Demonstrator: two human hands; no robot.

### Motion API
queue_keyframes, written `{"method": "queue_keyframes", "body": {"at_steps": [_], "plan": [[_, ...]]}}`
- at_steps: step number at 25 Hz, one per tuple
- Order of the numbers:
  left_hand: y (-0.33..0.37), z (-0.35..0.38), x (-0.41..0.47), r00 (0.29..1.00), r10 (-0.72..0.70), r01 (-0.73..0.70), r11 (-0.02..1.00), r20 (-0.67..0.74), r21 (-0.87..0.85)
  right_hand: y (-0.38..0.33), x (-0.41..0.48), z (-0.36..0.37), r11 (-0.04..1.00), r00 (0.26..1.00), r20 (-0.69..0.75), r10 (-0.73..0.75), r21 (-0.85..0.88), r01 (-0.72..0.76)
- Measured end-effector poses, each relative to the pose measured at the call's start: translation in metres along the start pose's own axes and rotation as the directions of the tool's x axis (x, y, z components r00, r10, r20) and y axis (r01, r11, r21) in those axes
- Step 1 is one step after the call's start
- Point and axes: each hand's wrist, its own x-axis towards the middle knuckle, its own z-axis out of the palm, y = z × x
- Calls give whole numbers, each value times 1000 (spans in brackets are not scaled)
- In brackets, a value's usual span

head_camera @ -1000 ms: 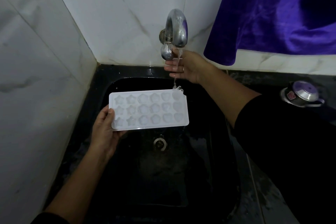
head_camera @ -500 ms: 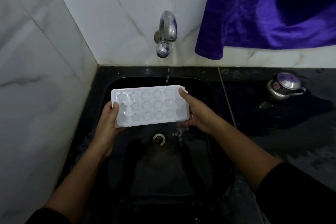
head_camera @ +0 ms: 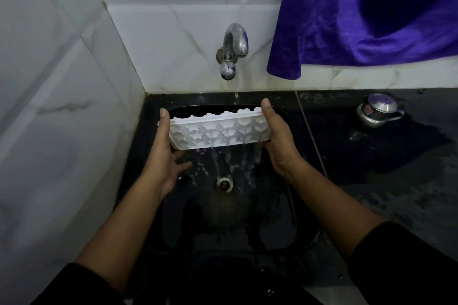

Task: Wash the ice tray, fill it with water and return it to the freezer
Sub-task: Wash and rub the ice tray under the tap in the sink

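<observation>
White ice tray, level a moment ago, now tips toward the person, spilling water; both hands' fingers grip its ends.

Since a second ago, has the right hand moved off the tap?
Yes. The right hand came down from the tap to the ice tray's right end, over the sink; the left hand holds the other end.

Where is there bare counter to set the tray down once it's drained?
Bare, wet black counter lies right of the sink, in front of the small metal pot. Left, the sink meets the tiled wall. Both hands hold the ice tray over the basin.
</observation>
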Motion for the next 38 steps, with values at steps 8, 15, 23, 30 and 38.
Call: {"method": "queue_keyframes", "body": {"at_steps": [8, 15, 23, 30, 38], "plan": [[26, -6, 1, 996, 90, -89, 989, 4, -114, -30, -15, 13, 998, 996, -67, 62, 19, -60], [31, -17, 1, 924, 381, -348, 868, 25, -354, -60, -26, 22, 999, 998, -56, -8, 41, 11], [-22, -34, 7, 967, -224, 236, 967, -120, 101, 12, -31, 26, 881, 894, -95, 437, -152, -447], [53, -26, -3, 884, 452, -468, 851, -120, -238, -53, -27, 41, 953, 940, -165, -298, -111, 283], [-57, -48, -7, 978, -47, 35, 998, -201, -61, 72, -53, 16, 927, 937, -175, 302, -175, -331]]}}
